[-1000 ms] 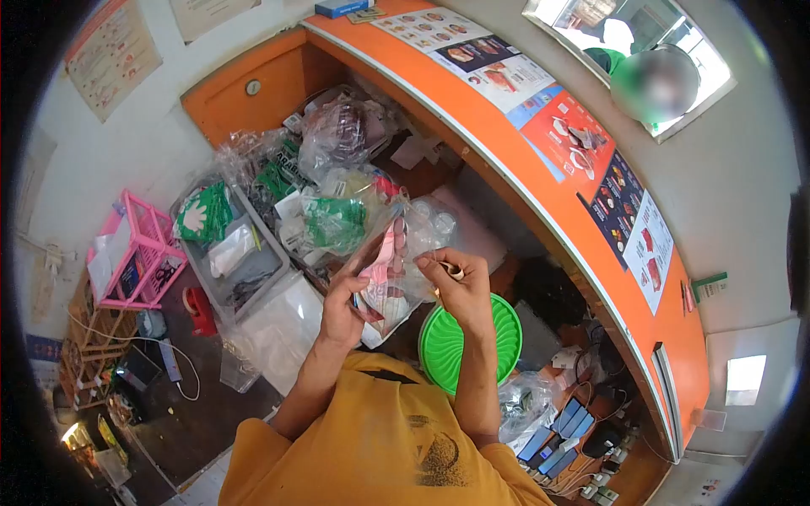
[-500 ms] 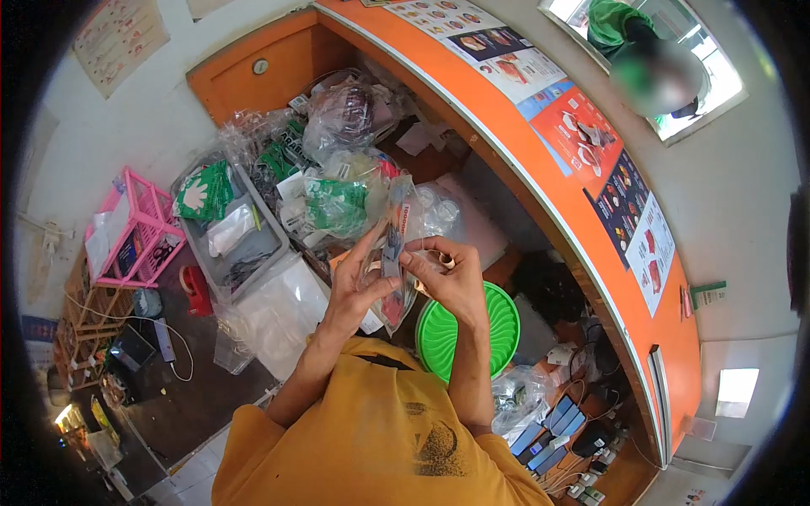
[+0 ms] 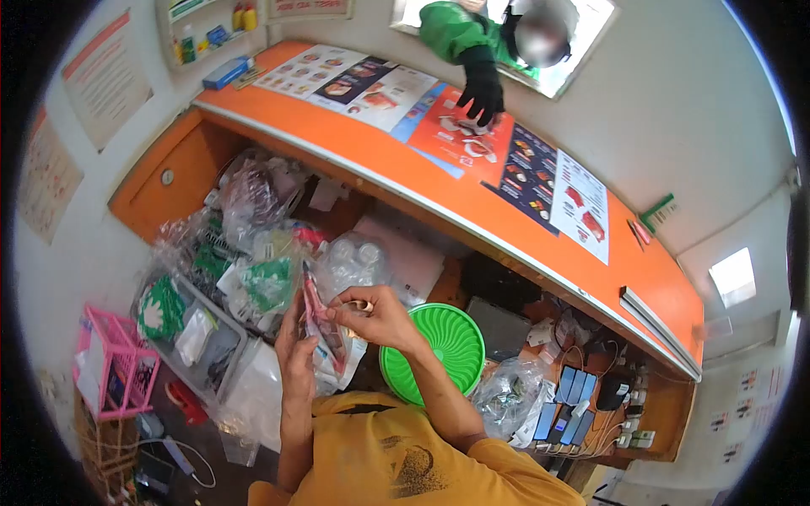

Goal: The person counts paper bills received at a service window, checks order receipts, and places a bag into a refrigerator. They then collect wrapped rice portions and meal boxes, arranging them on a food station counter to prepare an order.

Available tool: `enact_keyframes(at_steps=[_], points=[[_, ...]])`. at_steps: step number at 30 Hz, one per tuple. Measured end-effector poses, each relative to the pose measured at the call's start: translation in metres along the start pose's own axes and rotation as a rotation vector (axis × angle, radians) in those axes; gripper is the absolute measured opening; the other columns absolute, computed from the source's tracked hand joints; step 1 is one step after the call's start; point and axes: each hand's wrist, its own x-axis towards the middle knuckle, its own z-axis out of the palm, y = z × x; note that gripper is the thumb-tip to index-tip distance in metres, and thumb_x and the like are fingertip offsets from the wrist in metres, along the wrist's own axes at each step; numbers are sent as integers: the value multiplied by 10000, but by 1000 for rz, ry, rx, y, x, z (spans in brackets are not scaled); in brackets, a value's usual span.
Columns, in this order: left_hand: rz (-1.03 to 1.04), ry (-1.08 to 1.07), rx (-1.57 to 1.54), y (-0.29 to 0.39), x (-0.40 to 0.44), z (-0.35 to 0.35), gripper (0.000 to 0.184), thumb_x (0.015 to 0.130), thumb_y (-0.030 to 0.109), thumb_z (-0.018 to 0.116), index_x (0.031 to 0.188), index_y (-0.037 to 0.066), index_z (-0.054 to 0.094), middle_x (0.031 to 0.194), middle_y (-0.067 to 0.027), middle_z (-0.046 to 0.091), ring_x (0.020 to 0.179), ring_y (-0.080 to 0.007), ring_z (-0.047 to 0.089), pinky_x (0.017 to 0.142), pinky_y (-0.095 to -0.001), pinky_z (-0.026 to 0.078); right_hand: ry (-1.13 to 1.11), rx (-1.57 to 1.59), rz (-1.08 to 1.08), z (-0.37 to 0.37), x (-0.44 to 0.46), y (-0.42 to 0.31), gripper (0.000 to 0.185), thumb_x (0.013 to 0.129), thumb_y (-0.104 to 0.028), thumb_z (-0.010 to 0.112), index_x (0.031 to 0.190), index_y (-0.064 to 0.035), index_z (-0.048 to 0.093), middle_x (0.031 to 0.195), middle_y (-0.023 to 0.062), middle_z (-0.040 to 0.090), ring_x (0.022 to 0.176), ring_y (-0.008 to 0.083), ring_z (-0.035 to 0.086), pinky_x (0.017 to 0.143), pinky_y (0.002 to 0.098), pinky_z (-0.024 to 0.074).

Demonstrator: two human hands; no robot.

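Upright in my left hand (image 3: pixel 295 350) is a clear plastic pouch (image 3: pixel 332 352) with reddish and bluish banknotes (image 3: pixel 314 304) in it. The left fingers and thumb are closed round its side. My right hand (image 3: pixel 381 319) pinches the notes at the upper part of the pouch. A tan curled strip (image 3: pixel 363 305) shows at the right fingers; what it is I cannot make out. Just below the right wrist lies a round green lid (image 3: pixel 434 354). Clear cup lids or cups (image 3: pixel 354 260) in plastic are beyond the hands.
An orange counter (image 3: pixel 337 160) bears menu sheets (image 3: pixel 527 179). Across it, a person's black-gloved hand (image 3: pixel 481 88) reaches through the window. A grey tray (image 3: pixel 224 371), a pink basket (image 3: pixel 116 363) and plastic bags (image 3: pixel 253 198) are left; phones (image 3: pixel 575 386) with cables are right.
My view has turned up towards the counter and window. The other person's gloved hand now reaches onto the menus. Both my hands still grip the pouch, and the right one pinches the notes.
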Motion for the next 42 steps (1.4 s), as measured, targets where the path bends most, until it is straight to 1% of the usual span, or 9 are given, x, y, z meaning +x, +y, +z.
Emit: enact_keyframes(at_steps=[6,12,18,24,27,31,36,38,42], points=[[-67,21,-195,-8,2,-13,812,739,216,528,1464,-83,317,1503,-205,375,1387,-303,379,1162,-393,265,69,39,-47,-5,0,21,157,856,-116,658,925,12,718,760,22,694,727,82,608,649,260,493],[-114,-30,-261,3,0,-13,814,764,184,517,1501,-43,256,1504,-206,371,1334,-292,447,1111,-392,358,79,179,139,-5,-4,7,137,894,-132,684,879,0,720,595,-62,550,500,8,405,451,216,260],[-146,-23,-243,-1,-3,-18,813,767,136,539,1515,-4,253,1505,-191,366,1259,-280,510,1032,-400,443,63,130,187,-4,-1,8,149,893,-142,697,889,6,721,607,-56,569,508,10,419,455,214,281],[-69,-23,84,2,-1,-7,918,741,176,708,1512,-17,248,1522,-194,332,1292,-303,469,1072,-417,390,16,246,130,5,-2,-7,272,859,-229,742,977,15,710,685,37,655,615,65,558,550,267,449],[278,-151,822,13,-1,0,983,736,262,766,1517,-11,235,1547,-195,275,1343,-309,396,1116,-445,321,-48,-158,-25,2,-4,-14,342,849,-258,753,1034,22,692,698,75,658,652,80,580,597,287,483],[-101,-91,-103,-8,-5,-15,976,815,364,733,1531,0,180,1561,-198,230,1369,-317,360,1118,-438,313,-156,35,224,-19,2,-8,217,867,-203,700,875,14,697,636,108,603,576,125,547,533,321,437],[-350,10,-378,-19,17,-29,675,916,152,639,1491,27,308,1313,-109,547,1190,-200,545,1012,-354,434,-332,-57,-88,-32,28,-10,216,884,-212,697,829,-3,688,628,32,596,558,94,514,503,302,395],[-292,64,-478,-33,35,-43,574,913,80,605,1440,34,384,1315,-121,546,1189,-238,548,1009,-378,448,-347,-93,-303,-28,45,-12,204,903,-204,707,877,-2,690,636,-22,564,518,53,474,444,255,354],[-165,216,-497,-44,57,-80,502,847,-38,583,1331,61,488,1271,-108,573,1157,-246,565,980,-394,472,-17,69,-73,-68,34,-24,255,898,-274,722,967,-29,719,692,-23,604,574,44,511,494,238,400]])
